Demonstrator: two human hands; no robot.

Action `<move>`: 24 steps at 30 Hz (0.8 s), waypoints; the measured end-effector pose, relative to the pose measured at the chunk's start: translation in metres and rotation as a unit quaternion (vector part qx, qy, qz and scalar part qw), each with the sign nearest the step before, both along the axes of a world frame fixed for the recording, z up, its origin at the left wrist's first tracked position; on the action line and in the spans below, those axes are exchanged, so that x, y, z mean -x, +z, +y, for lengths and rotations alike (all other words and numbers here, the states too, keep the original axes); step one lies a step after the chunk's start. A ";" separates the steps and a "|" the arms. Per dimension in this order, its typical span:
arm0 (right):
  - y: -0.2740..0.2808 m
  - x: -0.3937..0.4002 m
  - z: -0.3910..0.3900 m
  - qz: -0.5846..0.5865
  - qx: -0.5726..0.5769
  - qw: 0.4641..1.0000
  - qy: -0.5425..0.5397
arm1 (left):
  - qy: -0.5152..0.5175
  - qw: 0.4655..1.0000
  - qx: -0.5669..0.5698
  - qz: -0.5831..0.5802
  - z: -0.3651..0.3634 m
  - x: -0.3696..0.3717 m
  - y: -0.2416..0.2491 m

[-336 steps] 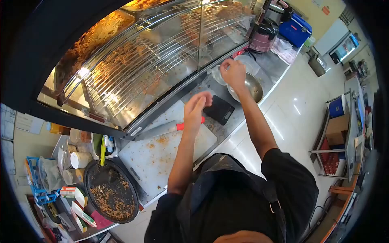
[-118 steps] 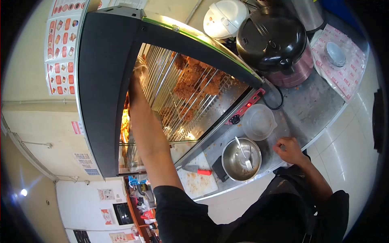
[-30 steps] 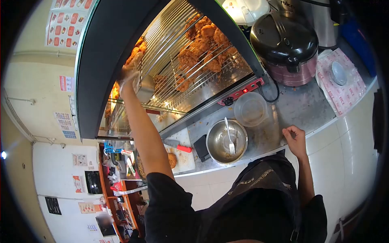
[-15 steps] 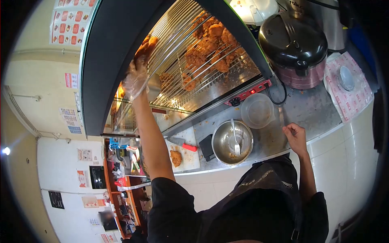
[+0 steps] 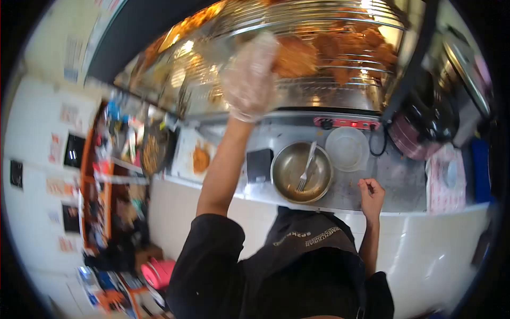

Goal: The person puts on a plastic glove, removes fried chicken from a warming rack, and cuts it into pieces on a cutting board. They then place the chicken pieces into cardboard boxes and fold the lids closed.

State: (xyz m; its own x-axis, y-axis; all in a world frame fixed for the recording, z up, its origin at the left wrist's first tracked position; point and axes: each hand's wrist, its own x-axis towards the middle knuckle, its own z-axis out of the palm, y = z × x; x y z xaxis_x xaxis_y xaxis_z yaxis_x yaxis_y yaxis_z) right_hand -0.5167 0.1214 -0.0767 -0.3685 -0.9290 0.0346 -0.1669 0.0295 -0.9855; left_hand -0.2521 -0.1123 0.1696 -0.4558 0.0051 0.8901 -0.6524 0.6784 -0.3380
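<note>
Gripping a piece of fried chicken (image 5: 294,55) in the gloved left hand (image 5: 249,74), raised high above the metal bowl (image 5: 301,172), in front of the wire racks of the display warmer (image 5: 340,32). Fingers wrapped in a thin clear plastic glove, closed round the near end of the piece, most of it jutting out to the right. Blurred, that frame, so the exact finger hold could not be made out. Down beside the bowl, to its right: right hand (image 5: 371,193) bare, loosely curled, knuckles resting on the steel counter (image 5: 396,178), gripping nothing. Inside the bowl, a fork (image 5: 307,169) leaning on the rim, tines down. Just right of the bowl, a clear plastic tub (image 5: 346,149); just left, a small black scale (image 5: 259,165); further left, a cutting board (image 5: 187,154) with another fried piece (image 5: 201,159) on it.

Risk, judged from that hold: greasy crust against slick plastic, held by one end only. Could have slipped or snapped and dropped well short of the bowl, onto counter or floor. Crumbs likely shed over the scale below, too.
</note>
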 end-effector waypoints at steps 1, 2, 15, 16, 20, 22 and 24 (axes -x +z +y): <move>0.006 -0.007 -0.004 -0.011 0.002 1.000 0.007 | -0.019 0.996 -0.070 0.056 0.023 -0.009 -0.017; 0.012 -0.017 -0.007 -0.024 -0.001 1.000 0.011 | 0.009 0.987 -0.128 0.099 0.045 -0.026 -0.033; 0.062 -0.332 -0.113 0.234 0.078 0.932 0.267 | 0.189 0.576 -0.572 0.552 0.125 -0.492 -0.222; 0.048 -0.359 -0.125 0.245 0.051 0.924 0.291 | 0.197 0.563 -0.620 0.510 0.121 -0.509 -0.216; -0.005 -0.437 -0.172 0.430 0.056 0.836 0.335 | 0.386 0.580 -0.689 0.200 0.082 -0.586 -0.273; -0.019 -0.458 -0.191 0.470 0.031 0.812 0.344 | 0.477 0.635 -0.602 0.090 0.076 -0.591 -0.280; -0.030 -0.468 -0.198 0.480 -0.010 0.801 0.359 | 0.465 0.733 -0.458 0.192 0.090 -0.562 -0.232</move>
State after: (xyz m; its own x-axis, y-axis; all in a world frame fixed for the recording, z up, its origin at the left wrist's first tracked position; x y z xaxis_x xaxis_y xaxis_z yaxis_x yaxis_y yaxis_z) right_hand -0.0482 -0.0770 -0.1063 0.4475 -0.8936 -0.0355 -0.8280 -0.3991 -0.3940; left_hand 0.3097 -0.0223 -0.0624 0.4021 -0.8287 0.3893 -0.9040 -0.2920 0.3121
